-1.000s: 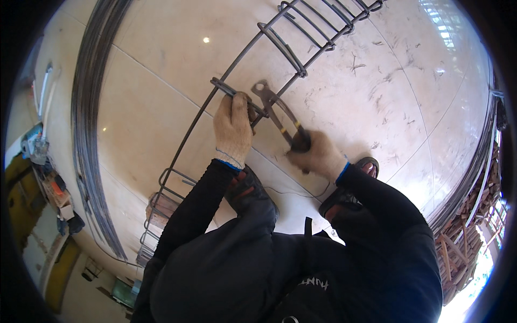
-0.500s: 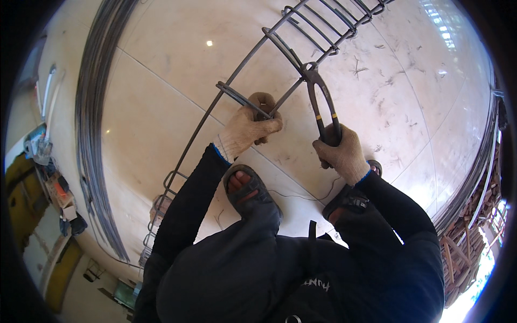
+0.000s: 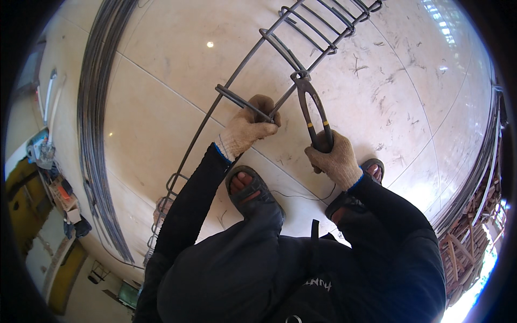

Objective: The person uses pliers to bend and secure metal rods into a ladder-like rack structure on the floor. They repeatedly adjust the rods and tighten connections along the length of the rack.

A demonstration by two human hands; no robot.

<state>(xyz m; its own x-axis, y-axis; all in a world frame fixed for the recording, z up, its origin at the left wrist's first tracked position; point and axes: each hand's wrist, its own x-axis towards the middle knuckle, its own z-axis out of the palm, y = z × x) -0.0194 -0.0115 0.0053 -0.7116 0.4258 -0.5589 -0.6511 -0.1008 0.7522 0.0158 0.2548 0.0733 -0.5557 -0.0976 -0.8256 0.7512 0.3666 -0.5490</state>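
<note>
A steel rebar cage (image 3: 241,65) slants across the floor from upper right to lower left. My left hand (image 3: 245,131), in a beige knit glove, is closed around the corner of a square stirrup (image 3: 236,98) where it meets the near long bar. In my gloved right hand (image 3: 338,160) are dark pincers (image 3: 303,85) with yellow bands on the handles. Their jaws are at the near bar, beside the stirrup just above my left hand. Whether they grip wire there is too small to tell.
Below my hands are my sandalled feet (image 3: 249,188), with a thin wire (image 3: 296,197) on the tiles between them. A bundle of long steel bars (image 3: 92,107) lies at left. Wood pieces (image 3: 466,253) are piled at far right. Wire scraps (image 3: 360,67) dot the floor.
My right hand and the pincers have moved slightly left and down, the jaws sliding along the near bar toward my left hand. My left hand keeps its hold, shifted very little.
</note>
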